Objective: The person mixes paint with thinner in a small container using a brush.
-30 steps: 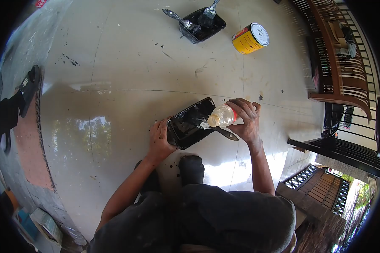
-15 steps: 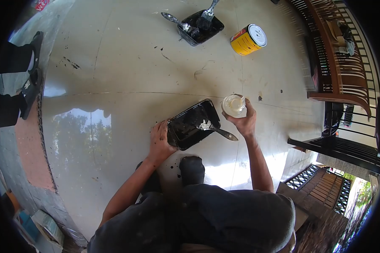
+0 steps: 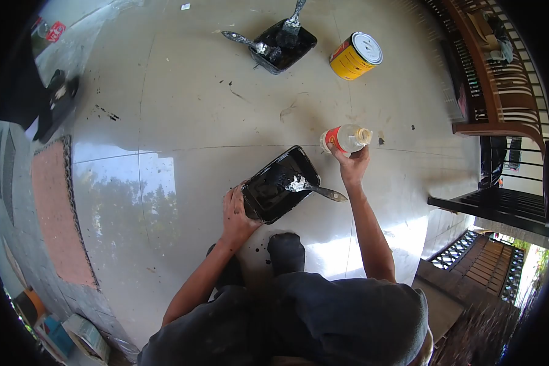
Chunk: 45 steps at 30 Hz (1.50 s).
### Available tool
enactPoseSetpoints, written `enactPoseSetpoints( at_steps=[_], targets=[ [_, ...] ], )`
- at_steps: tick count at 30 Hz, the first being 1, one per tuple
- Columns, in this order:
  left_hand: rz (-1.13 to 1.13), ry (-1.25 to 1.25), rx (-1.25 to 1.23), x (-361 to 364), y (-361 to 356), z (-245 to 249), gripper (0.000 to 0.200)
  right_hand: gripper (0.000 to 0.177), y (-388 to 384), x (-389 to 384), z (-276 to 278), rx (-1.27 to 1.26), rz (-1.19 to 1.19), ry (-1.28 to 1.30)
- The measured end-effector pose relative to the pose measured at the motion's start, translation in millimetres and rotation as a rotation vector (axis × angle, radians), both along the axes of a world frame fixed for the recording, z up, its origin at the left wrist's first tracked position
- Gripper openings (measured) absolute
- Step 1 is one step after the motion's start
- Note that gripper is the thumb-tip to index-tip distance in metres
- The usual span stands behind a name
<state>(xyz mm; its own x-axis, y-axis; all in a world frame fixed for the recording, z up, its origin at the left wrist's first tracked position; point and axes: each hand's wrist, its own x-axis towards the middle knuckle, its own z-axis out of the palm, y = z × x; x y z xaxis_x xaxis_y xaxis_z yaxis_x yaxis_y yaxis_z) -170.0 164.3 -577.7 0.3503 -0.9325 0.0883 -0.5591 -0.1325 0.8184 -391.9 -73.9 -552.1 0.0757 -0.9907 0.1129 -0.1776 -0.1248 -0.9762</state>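
My left hand [image 3: 236, 213] grips the lower left edge of a black tray [image 3: 268, 210] on the floor, its inside dark and wet-looking. Across the tray's right edge lies a paintbrush [image 3: 326, 193] with white-smeared bristles. To the right, my right hand [image 3: 351, 163] is closed on a clear plastic bottle [image 3: 349, 138] with a red label. The bottle is tilted, its open neck pointing right; its base is partly hidden.
Farther off, a second black tray [image 3: 299, 51] holds two brushes, beside a yellow can [image 3: 355, 56] with a white lid. Another person's dark-clothed leg and shoe [image 3: 60, 100] are at the left. A wooden bench [image 3: 500, 79] stands at the right.
The bottle in my right hand has tipped over from upright, so its side and label now show. The other person's feet have shifted. The view has moved slightly.
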Motion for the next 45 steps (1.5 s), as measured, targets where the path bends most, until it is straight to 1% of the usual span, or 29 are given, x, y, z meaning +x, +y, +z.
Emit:
enactPoseSetpoints(
  at_steps=[3, 6, 9, 11, 12, 13, 15, 18, 22, 25, 26, 29, 32, 35, 38, 41, 45],
  targets=[
    [-0.003, -0.005, 0.054, 0.2, -0.1, -1.2, 0.095, 0.070, 3.6, -7.7, 0.7, -0.016, 0.068, 0.099],
    [0.027, 0.003, 0.045, -1.9, 2.3, -4.6, 0.093, 0.065, 18.1, -19.1, 2.0, 0.036, 0.018, -0.099],
    [-0.003, -0.047, 0.036, -1.4, 3.1, -2.0, 0.097, 0.056, 54.2, -38.7, 3.0, 0.197, -0.218, -0.224],
    [-0.008, -0.059, 0.010, -0.9, 4.2, -6.1, 0.098, 0.053, 81.5, -45.9, -0.2, 0.224, -0.162, -0.237],
    [-0.014, -0.063, -0.001, -1.0, 5.2, -7.6, 0.098, 0.054, 97.8, -48.3, -1.2, 0.239, -0.137, -0.241],
    [-0.017, -0.061, 0.010, -1.4, 5.4, -8.2, 0.098, 0.055, 121.1, -30.4, 10.7, 0.234, -0.101, -0.329],
    [-0.013, -0.053, 0.031, -1.0, 7.0, -8.6, 0.098, 0.049, 131.9, -17.7, 23.1, 0.232, 0.008, -0.407],
    [-0.010, -0.033, 0.044, -0.7, 3.8, -3.1, 0.094, 0.034, 134.0, -4.2, 37.8, 0.243, 0.033, -0.244],
    [0.004, 0.008, 0.048, -0.8, 0.2, 1.5, 0.090, 0.014, 131.5, 15.3, 60.1, 0.345, 0.117, -0.126],
    [0.037, 0.017, 0.041, -1.8, 0.4, -1.4, 0.092, 0.012, 123.4, 25.7, 68.9, 0.118, 0.359, 0.241],
    [0.034, 0.015, 0.045, -1.9, 0.7, -0.5, 0.091, 0.011, 122.7, 26.4, 69.7, 0.065, 0.360, 0.271],
    [0.046, 0.010, 0.027, -3.2, 0.9, -0.3, 0.090, 0.010, 120.7, 23.0, 82.8, 0.000, 0.313, 0.322],
    [0.049, 0.007, 0.026, -2.7, 1.4, -1.1, 0.090, 0.009, 116.8, 21.1, 94.7, 0.013, 0.241, 0.350],
    [0.044, 0.023, 0.041, -1.9, 0.4, 0.7, 0.089, 0.009, 111.3, 22.6, 91.5, -0.137, 0.250, 0.452],
    [0.043, 0.025, 0.032, -1.6, 0.0, 1.9, 0.087, 0.010, 111.3, 29.8, 85.6, -0.270, 0.267, 0.489],
    [0.044, 0.017, 0.029, -2.0, 0.9, -0.6, 0.087, 0.011, 120.3, 35.7, 79.3, -0.237, 0.274, 0.449],
    [0.007, -0.026, 0.046, -0.2, 0.3, -3.1, 0.088, 0.013, 134.0, 39.6, 72.8, -0.207, 0.379, 0.387]
  ],
)
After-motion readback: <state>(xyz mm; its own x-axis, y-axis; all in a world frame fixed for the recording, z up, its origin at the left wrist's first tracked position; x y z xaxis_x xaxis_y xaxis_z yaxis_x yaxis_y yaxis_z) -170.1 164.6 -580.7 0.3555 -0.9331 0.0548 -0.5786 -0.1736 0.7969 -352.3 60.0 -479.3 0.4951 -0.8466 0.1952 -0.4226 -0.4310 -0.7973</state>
